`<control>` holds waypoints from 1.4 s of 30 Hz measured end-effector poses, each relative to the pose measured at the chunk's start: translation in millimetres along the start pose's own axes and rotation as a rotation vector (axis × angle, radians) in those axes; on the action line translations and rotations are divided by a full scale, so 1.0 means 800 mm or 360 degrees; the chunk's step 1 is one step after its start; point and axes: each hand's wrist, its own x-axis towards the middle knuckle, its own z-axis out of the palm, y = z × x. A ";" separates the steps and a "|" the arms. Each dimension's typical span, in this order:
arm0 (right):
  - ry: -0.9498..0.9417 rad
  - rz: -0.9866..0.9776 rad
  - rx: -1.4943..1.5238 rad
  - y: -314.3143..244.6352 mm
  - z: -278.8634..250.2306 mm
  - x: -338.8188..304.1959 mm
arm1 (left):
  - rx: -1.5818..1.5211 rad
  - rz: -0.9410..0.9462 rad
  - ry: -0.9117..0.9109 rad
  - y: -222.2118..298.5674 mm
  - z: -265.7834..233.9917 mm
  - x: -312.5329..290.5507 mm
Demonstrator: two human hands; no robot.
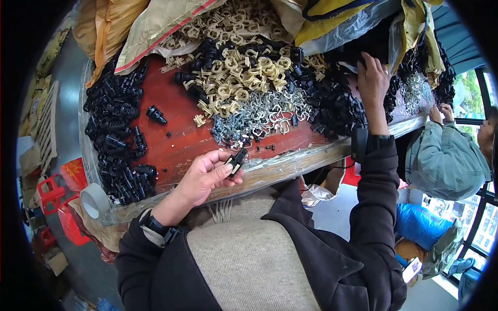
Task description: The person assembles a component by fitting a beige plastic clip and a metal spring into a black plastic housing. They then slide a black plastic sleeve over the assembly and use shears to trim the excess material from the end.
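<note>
My left hand is closed on a small black plastic fitting with a pale insert, just over the table's near edge. Stretched far forward on the right, my right hand has its fingers apart over a heap of black parts. I see nothing in its grasp. Between the hands lie a pile of beige plastic clips and a spread of bent silver wire clips. Finished-looking black fittings are heaped along the table's left side.
The red tabletop has a wooden, plastic-wrapped front edge. Woven sacks spill parts at the back. A tape roll sits by the left corner. Another person in a green jacket works at the far right.
</note>
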 end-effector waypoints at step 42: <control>-0.1251 -0.0241 0.1726 -0.241 -0.110 -0.105 | 0.0176 0.0123 -0.0013 0.012 -0.011 -0.005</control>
